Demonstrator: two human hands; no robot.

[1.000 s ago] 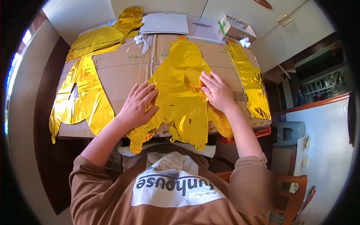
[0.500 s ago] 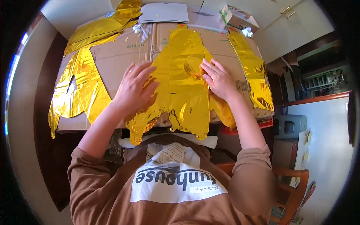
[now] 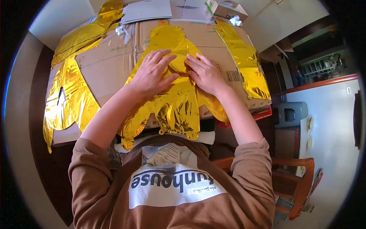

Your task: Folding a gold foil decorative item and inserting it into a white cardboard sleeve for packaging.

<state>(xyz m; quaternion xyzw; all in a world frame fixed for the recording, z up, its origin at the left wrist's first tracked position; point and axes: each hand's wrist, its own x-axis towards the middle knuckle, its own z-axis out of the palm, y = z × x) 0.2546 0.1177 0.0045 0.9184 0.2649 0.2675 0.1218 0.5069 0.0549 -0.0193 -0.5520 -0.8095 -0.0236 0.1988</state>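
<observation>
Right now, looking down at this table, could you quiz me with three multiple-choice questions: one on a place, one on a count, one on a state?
1. Where do both hands rest?
A. on the middle foil balloon
B. on the white paper
C. on the chair

2. How many gold foil pieces lie on the cardboard?
A. one
B. three
C. six

3. How is the middle balloon?
A. fully inflated
B. flat and crinkled
C. rolled up

Answers:
1. A, the left hand and right hand press the middle balloon.
2. B, one at left, the middle one, one at right, on the cardboard.
3. B, it lies flat with wrinkles.
</observation>
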